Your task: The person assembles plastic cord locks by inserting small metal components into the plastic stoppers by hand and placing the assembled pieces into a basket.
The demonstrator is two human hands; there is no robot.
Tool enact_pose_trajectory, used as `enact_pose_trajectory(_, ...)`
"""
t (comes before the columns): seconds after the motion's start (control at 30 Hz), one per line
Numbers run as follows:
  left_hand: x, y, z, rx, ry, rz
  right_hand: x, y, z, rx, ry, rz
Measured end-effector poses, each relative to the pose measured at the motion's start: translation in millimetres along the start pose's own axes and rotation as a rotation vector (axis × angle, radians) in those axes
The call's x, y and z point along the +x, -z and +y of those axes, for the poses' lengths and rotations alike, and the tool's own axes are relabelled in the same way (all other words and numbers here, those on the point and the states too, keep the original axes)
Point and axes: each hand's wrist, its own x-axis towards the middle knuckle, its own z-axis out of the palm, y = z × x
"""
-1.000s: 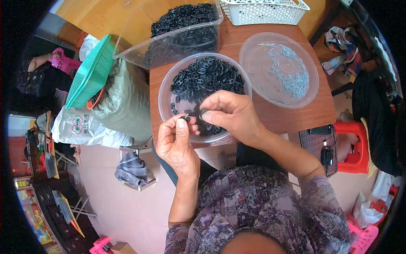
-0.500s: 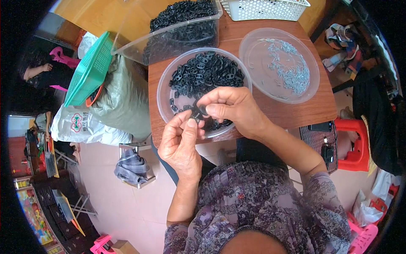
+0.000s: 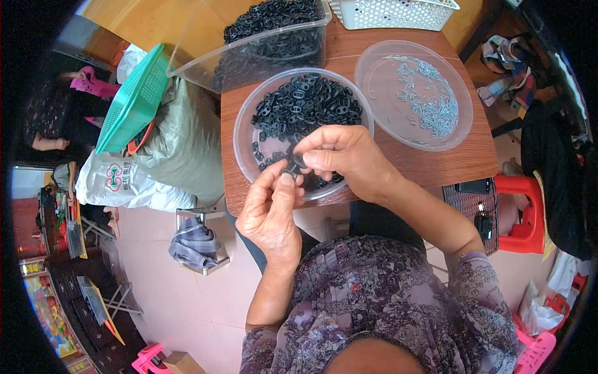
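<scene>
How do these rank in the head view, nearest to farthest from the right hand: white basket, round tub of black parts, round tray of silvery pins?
1. Round tub: right at the right hand.
2. Round tray: beyond, toward the right.
3. White basket: farthest, near the top edge.

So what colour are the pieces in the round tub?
Black pieces, clearest in the head view.

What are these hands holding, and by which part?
The left hand and right hand each pinch a small black piece between thumb and fingers; which part is gripped cannot be told.
</scene>
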Motion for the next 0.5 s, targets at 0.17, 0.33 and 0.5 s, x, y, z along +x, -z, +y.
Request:
enact_pose_trajectory(0.17,-1.8,-0.5,-0.6,0.044,0.014,0.007,-1.4,-0.1,0.8,-0.045,0.04,-0.005)
enact_pose_trajectory(0.33,-3.4,0.0,-6.2,0.148,-0.106,-0.003,-2.2,-1.1,6.1,-0.081,0.135,0.002)
enact_pose_trajectory(0.5,-4.6,1.9,-7.0,0.148,-0.092,-0.006,-3.4,-2.7,6.2,-0.134,0.184,0.019)
